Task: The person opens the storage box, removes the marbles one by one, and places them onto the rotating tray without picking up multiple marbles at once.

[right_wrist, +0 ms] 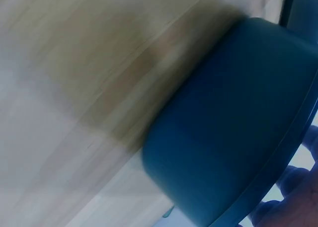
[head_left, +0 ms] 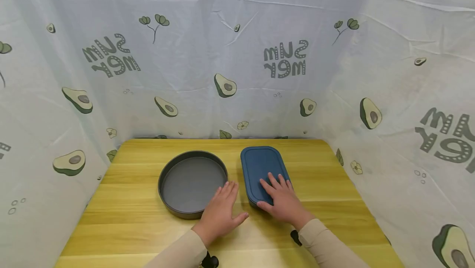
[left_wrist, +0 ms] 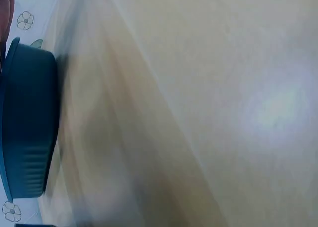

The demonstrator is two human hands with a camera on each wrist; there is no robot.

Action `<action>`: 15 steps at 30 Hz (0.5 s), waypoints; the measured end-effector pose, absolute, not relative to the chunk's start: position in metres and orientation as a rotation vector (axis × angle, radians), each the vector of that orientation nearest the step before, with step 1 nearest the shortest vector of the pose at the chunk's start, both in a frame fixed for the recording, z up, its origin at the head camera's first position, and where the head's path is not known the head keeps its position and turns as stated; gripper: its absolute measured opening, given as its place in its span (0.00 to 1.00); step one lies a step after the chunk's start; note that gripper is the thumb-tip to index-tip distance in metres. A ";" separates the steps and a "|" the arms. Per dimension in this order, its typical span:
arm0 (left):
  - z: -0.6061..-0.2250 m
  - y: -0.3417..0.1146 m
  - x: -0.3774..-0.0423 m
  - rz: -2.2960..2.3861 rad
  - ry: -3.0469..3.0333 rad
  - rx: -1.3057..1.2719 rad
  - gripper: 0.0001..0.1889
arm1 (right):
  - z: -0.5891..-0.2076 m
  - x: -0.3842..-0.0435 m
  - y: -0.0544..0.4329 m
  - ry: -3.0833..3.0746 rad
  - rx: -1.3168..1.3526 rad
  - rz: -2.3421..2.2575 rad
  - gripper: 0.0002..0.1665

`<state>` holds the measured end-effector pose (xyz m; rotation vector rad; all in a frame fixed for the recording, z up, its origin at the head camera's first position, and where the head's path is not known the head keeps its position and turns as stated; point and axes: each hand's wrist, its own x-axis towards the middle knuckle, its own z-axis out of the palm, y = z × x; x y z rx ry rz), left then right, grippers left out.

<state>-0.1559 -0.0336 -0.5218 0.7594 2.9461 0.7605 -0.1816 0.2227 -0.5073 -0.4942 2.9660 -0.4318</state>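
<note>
A blue rectangular lidded container (head_left: pixel 259 163) sits on the table, right of the middle. My right hand (head_left: pixel 285 203) rests on the near right part of its lid, fingers spread and thumb out to the left. In the right wrist view the container's smooth side wall (right_wrist: pixel 228 122) shows large, with fingers (right_wrist: pixel 293 197) at the lid's edge. To the left lies a round dark grey baking pan (head_left: pixel 193 183), with nothing in it. My left hand (head_left: pixel 220 212) is at the pan's right rim, fingers extended forward, thumb pointing right, and covers part of that rim.
The wooden table (head_left: pixel 137 226) has a yellowish striped top. A white curtain (head_left: pixel 193 62) printed with avocados and lettering hangs behind it and along both sides. Dark wrist-camera parts (head_left: pixel 210 260) show under the left sleeve.
</note>
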 end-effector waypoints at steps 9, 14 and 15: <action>-0.530 -0.021 -0.154 0.878 2.821 0.686 0.49 | -0.505 -0.177 0.234 2.944 -0.500 -0.455 0.46; -0.537 -0.015 -0.155 0.927 2.765 0.630 0.50 | -0.506 -0.175 0.240 2.940 -0.494 -0.449 0.45; -0.538 -0.014 -0.155 0.940 2.754 0.615 0.50 | -0.506 -0.175 0.242 2.938 -0.493 -0.454 0.45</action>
